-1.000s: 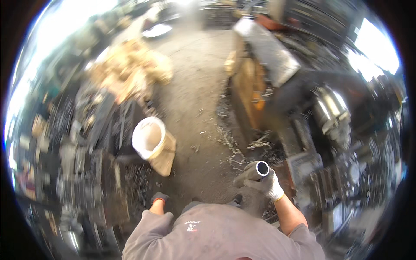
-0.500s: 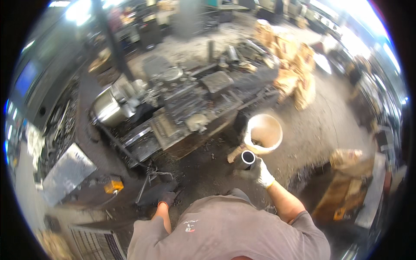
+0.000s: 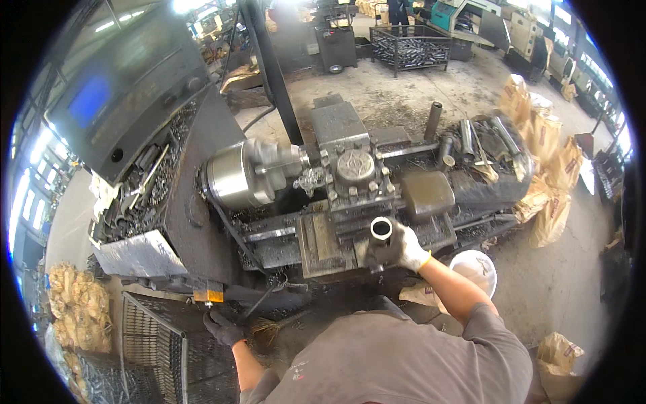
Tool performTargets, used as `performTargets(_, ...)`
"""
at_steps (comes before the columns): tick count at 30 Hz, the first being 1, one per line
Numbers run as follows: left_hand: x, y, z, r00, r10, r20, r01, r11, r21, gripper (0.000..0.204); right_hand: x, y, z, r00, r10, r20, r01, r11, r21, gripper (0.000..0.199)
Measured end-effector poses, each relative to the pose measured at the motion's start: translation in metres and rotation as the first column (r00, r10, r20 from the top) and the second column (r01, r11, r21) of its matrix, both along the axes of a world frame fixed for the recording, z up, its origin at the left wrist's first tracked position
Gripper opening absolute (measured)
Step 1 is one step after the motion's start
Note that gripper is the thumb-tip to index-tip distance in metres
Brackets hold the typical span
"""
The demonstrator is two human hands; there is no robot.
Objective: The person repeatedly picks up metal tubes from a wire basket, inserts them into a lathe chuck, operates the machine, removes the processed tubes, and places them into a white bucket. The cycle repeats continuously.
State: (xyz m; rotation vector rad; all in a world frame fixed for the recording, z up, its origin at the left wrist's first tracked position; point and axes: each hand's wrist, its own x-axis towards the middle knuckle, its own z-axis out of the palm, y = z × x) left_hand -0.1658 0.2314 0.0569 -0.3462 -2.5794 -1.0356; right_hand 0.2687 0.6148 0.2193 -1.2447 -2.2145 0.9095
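My right hand (image 3: 406, 248), in a white glove, grips a short metal tube (image 3: 381, 231) with its open end facing up, held over the carriage of a metal lathe (image 3: 350, 202). The lathe's shiny chuck (image 3: 232, 176) sits to the left of the tube. My left hand (image 3: 222, 328), in a dark glove, hangs low beside the machine's front near a wire mesh basket (image 3: 151, 347); it appears to hold nothing, fingers loosely curled.
A white bucket (image 3: 479, 268) stands on the floor by my right arm. Brown paper sacks (image 3: 548, 168) pile at the right. Loose tubes (image 3: 464, 138) lie on the lathe's right end. A tool tray (image 3: 138, 185) and control box (image 3: 114, 87) sit at left.
My view has swung from the floor and bucket round to the lathe. My right hand has carried the tube from beside the bucket to above the lathe carriage.
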Motion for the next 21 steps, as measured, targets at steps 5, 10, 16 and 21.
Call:
performTargets(5,-0.009,0.022,0.021,0.991,0.078,0.110,-0.083,0.996,0.041,0.053,0.040,0.049,0.035,0.870,0.424,0.252,-0.442,0.897,0.018,0.068)
performTargets(10,-0.023,0.007,0.009,0.990,0.021,0.137,-0.040,0.989,0.141,0.044,0.028,0.114,0.122,0.807,0.580,-0.115,-0.561,0.812,0.161,0.023)
performTargets(16,-0.034,-0.001,-0.012,0.933,-0.186,0.308,0.042,0.906,0.421,0.035,-0.155,0.165,0.170,0.601,0.617,0.509,-0.799,0.492,0.346,0.035)
performTargets(21,0.059,0.033,-0.068,0.997,-0.027,0.077,0.013,0.984,0.176,0.029,-0.286,0.206,0.102,-0.065,0.569,0.820,-0.738,0.526,-0.423,0.038)
